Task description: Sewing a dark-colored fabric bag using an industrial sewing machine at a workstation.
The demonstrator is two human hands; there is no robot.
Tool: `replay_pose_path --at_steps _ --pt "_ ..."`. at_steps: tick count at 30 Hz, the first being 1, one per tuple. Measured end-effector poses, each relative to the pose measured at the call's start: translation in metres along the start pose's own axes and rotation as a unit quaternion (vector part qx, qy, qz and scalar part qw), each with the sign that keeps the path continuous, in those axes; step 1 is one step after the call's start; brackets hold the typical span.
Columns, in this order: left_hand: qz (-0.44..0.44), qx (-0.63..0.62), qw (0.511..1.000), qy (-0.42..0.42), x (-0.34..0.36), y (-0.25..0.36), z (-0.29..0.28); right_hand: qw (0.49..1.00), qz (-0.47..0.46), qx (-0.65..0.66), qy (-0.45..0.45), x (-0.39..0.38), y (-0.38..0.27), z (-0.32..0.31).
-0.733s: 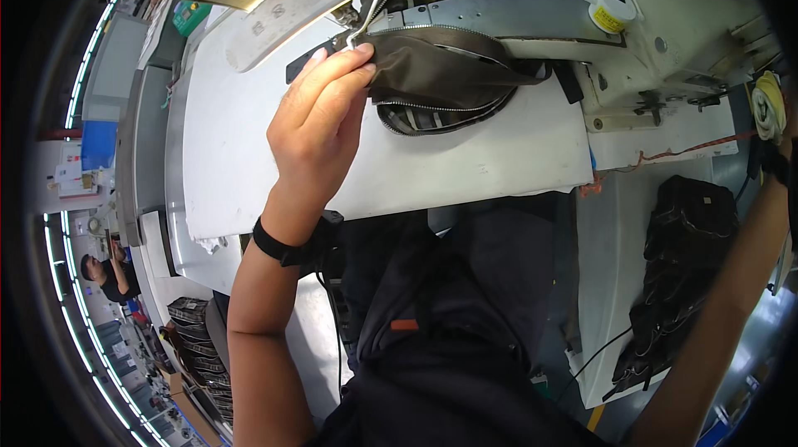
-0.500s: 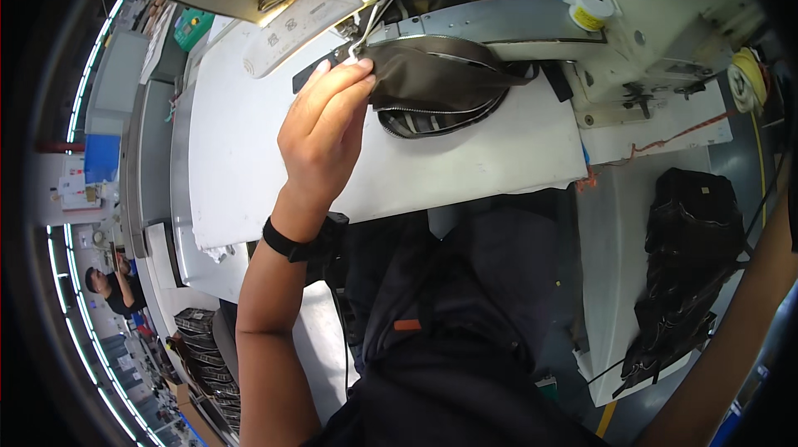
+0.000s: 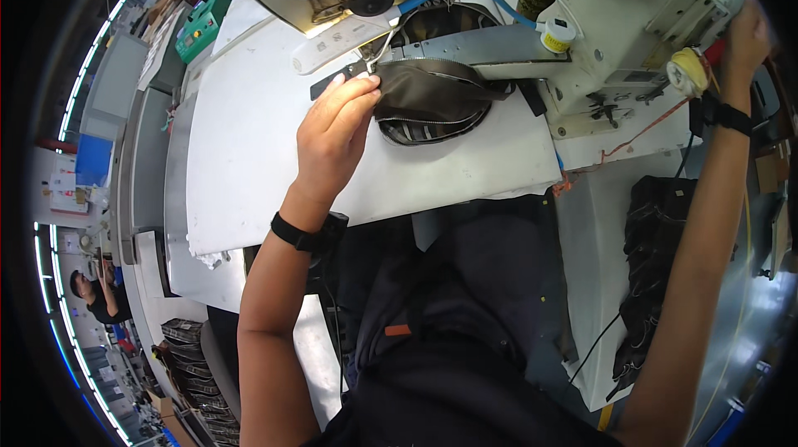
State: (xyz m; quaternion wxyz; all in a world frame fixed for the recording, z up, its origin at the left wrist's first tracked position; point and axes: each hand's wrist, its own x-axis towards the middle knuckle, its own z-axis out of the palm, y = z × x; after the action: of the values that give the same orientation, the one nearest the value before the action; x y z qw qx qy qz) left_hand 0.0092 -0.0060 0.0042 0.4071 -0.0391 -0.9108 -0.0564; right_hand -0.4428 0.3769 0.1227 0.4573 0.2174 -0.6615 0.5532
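Note:
A dark brown-grey zippered bag (image 3: 432, 91) lies over the narrow metal arm (image 3: 482, 49) of a sewing machine, its striped lining showing below the zipper. My left hand (image 3: 332, 131) is closed on the bag's left edge, fingertips close beside the presser foot (image 3: 371, 64). Part of that grip is hidden behind the fingers. At the far right, my right hand (image 3: 748, 39) is raised beside the right end of the machine head (image 3: 686, 10). Its fingers are dim at the picture's rim, and what they touch cannot be made out.
A white worktable (image 3: 249, 139) spreads under the machine. A yellow thread spool (image 3: 688, 73) and a small white pot (image 3: 558, 34) are at the machine's right side. Dark bag pieces (image 3: 657, 264) hang at right; more are stacked (image 3: 195, 364) lower left. A person (image 3: 100, 293) sits far left.
My right arm has swung up from the right edge to the machine head's right end. My left hand stays on the bag's edge. The whole view has shifted slightly.

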Motion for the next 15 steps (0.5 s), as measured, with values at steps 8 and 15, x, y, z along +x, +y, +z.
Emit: replay_pose_path --at_steps 8,15 --pt "-0.098 0.009 0.995 0.01 -0.016 0.048 -0.023 0.999 -0.016 0.008 0.033 -0.025 -0.085 -0.05" --pt "-0.495 -0.452 0.742 0.028 -0.024 0.063 -0.013 0.918 -0.114 0.025 -0.38 -0.215 -0.23 -0.056"
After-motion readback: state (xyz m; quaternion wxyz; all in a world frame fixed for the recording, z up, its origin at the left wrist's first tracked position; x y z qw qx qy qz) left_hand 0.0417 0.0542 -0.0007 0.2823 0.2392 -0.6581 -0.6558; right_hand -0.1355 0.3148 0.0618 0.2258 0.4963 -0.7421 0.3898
